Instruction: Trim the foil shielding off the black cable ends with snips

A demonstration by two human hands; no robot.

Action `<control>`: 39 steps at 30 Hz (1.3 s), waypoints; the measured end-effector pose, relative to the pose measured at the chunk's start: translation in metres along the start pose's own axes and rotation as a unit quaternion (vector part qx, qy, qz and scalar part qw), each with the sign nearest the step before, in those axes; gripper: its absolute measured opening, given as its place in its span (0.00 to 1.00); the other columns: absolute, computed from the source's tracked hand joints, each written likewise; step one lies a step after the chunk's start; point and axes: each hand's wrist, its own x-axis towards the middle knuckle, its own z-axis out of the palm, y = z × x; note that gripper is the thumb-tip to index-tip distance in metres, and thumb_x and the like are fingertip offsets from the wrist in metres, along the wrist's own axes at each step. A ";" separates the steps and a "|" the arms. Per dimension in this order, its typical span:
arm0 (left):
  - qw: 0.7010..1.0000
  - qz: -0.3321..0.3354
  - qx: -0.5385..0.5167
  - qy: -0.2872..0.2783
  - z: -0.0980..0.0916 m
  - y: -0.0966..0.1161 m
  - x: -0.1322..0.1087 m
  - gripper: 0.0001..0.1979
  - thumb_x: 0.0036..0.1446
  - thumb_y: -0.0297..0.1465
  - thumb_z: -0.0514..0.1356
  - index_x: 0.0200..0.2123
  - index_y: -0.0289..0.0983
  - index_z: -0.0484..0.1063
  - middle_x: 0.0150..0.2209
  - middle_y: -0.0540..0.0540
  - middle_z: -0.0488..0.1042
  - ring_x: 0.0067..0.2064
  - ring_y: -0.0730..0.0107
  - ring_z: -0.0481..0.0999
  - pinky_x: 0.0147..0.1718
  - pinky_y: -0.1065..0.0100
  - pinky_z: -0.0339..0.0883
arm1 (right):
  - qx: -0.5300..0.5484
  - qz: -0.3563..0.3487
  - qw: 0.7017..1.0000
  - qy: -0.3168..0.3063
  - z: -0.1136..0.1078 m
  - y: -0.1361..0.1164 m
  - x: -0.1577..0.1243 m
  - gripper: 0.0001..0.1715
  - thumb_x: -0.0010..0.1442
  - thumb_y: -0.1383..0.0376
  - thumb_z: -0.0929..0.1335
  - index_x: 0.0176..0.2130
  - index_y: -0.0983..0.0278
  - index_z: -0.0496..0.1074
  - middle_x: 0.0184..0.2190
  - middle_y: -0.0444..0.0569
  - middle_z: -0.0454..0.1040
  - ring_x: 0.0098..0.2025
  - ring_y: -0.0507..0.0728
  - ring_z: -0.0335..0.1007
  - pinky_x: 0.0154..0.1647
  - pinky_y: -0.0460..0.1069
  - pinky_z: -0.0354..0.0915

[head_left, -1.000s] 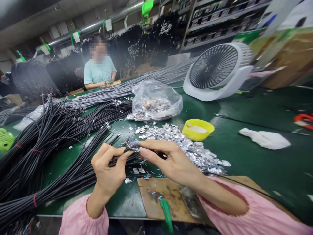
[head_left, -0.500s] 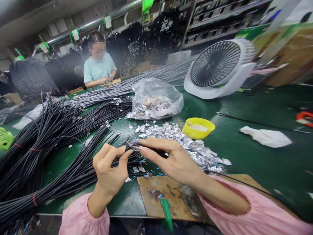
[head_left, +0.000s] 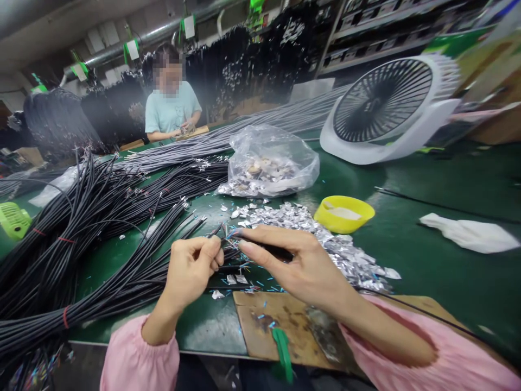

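Over the bench my left hand [head_left: 193, 269] is closed, thumb pressed to the forefinger, on thin coloured wires [head_left: 225, 231] at a cable's stripped end. My right hand [head_left: 299, 260] faces it, fingers wrapped round a black cable [head_left: 280, 252] whose wires come out at the fingertips. The cable's tail [head_left: 423, 308] appears to run on past my right wrist. Both sets of fingertips nearly meet, and the exact grip between them is too small to make out. Bits of silver foil [head_left: 285, 217] and blue wire scraps lie just beyond and below the hands.
Black cable bundles [head_left: 101, 217] fill the left side. Behind the foil pile sit a clear plastic bag [head_left: 272, 163], a yellow bowl [head_left: 344, 214] and a white fan [head_left: 386, 108]. A stained board [head_left: 285, 304] bears a green-handled tool [head_left: 282, 347]. Across the bench works another person [head_left: 173, 111].
My left fingers have curled in more tightly at the wire ends. My right hand keeps its hold on the cable. The whole view has shifted, with things appearing farther right.
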 end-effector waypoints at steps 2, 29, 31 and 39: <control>0.992 -0.081 -0.074 -0.054 -0.003 0.003 0.002 0.27 0.53 0.48 0.55 0.13 0.36 0.57 0.12 0.55 0.52 0.14 0.83 0.49 0.13 0.74 0.41 | 0.004 0.000 1.000 -0.010 0.000 0.001 -0.001 0.11 0.53 0.65 0.66 0.33 0.65 0.79 0.28 0.48 0.79 0.27 0.53 0.74 0.29 0.45 0.70; 0.999 0.049 0.002 0.007 0.010 -0.010 0.000 0.10 0.50 0.32 0.62 0.20 0.35 0.69 0.18 0.53 0.65 0.21 0.78 0.61 0.19 0.74 0.54 | 0.105 -0.050 0.992 -0.042 -0.001 0.009 0.001 0.14 0.58 0.61 0.65 0.23 0.63 0.67 0.20 0.43 0.64 0.22 0.50 0.61 0.21 0.45 0.57; 0.996 0.058 0.013 0.058 0.012 -0.011 -0.001 0.11 0.48 0.31 0.64 0.19 0.35 0.66 0.19 0.54 0.63 0.21 0.79 0.59 0.20 0.75 0.52 | 0.005 -0.080 0.996 0.026 0.000 0.007 0.000 0.08 0.55 0.66 0.67 0.24 0.64 0.68 0.20 0.44 0.65 0.23 0.50 0.60 0.22 0.46 0.56; 0.998 0.039 -0.026 0.044 0.008 -0.005 0.001 0.11 0.44 0.31 0.65 0.17 0.35 0.68 0.18 0.54 0.63 0.21 0.79 0.59 0.20 0.75 0.53 | 0.095 -0.060 0.992 -0.051 0.000 0.007 0.002 0.12 0.59 0.63 0.64 0.25 0.64 0.67 0.18 0.42 0.64 0.18 0.48 0.56 0.18 0.44 0.55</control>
